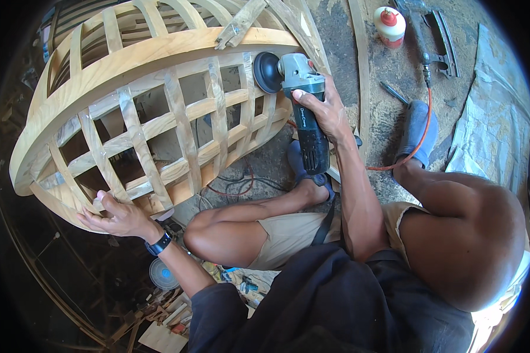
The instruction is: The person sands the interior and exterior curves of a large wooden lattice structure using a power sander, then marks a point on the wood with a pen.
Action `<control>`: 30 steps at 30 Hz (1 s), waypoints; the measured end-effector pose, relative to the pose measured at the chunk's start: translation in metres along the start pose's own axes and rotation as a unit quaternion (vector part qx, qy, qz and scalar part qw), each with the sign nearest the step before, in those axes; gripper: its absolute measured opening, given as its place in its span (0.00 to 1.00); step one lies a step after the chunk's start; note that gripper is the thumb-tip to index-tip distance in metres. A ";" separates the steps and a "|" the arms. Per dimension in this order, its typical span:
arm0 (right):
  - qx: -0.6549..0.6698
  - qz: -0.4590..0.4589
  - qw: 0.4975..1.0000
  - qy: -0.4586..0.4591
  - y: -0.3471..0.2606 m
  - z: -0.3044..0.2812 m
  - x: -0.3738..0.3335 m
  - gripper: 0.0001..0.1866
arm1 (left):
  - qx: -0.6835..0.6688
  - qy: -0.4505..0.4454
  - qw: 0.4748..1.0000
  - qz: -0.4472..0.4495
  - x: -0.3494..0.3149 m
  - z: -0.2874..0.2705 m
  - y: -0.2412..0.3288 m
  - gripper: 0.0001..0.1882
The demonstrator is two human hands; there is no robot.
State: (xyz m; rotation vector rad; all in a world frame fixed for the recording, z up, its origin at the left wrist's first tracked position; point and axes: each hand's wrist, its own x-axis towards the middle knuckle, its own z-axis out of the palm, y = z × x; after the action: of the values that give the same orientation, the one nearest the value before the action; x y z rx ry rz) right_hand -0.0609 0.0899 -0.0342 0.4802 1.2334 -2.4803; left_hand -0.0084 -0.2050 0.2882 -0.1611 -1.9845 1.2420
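My right hand (327, 112) is closed around the body of a dark angle grinder (310, 126) with a grey head, its thumb along the upper side. The grinder's round black disc (267, 72) is at the right end of a curved wooden lattice frame (141, 138), close to its slats. Whether the disc touches the wood I cannot tell. At the frame's lower left edge my left hand (121, 216) lies against the wood, its thumb raised apart from the stretched fingers.
Loose wooden strips (241, 23) lie across the frame's top. On the floor stand a white bottle with a red cap (389, 26) and a metal tool with an orange hose (428, 100). A grey sheet (493, 106) lies at right; cables (241, 187) run below the frame.
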 end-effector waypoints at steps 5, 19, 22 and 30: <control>0.009 -0.014 1.000 -0.003 -0.001 0.003 -0.001 0.42 | -0.009 0.004 1.000 -0.005 0.000 0.000 0.000 0.17; -0.056 -0.021 0.998 -0.006 -0.004 0.003 -0.001 0.43 | -0.004 0.006 1.000 0.009 -0.002 0.002 -0.003 0.17; -0.048 -0.033 0.998 -0.006 0.000 0.002 0.000 0.43 | -0.001 0.004 1.000 0.006 -0.003 0.001 -0.003 0.16; 0.014 0.009 1.000 0.019 0.004 -0.002 0.002 0.42 | -0.020 0.006 1.000 -0.011 -0.003 0.003 -0.005 0.15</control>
State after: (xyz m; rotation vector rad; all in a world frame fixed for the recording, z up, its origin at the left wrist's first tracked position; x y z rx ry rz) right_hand -0.0603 0.0894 -0.0390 0.5449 1.2036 -2.4883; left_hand -0.0075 -0.2112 0.2897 -0.1651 -1.9968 1.1856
